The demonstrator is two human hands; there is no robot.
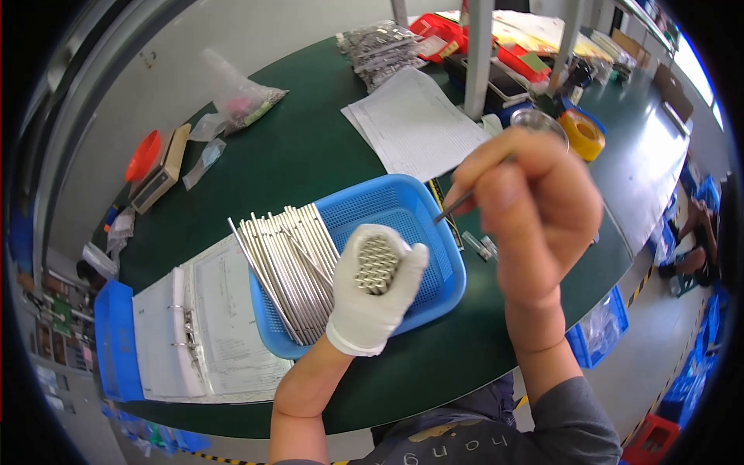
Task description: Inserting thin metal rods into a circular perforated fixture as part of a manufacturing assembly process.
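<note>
My left hand (372, 310), in a white glove, is closed round a bundle of thin metal tubes (377, 266), their open ends facing up. It is over a blue perforated plastic basket (446, 298). Many long silvery metal tubes (291, 279) lie side by side in the basket's left part. My bare right hand (535, 209), raised right of the basket, pinches a thin dark metal pin (453, 208) between thumb and fingers. The pin points down to the left, apart from the bundle. Motion slightly blurs the right hand.
An open ring binder (225, 325) lies left of the basket, partly beside a blue bin (118, 341). Paper sheets (418, 128) and silvery bagged parts (380, 50) are behind. Yellow tape (581, 136) and a metal bowl (539, 122) stand back right, near a grey post (479, 58).
</note>
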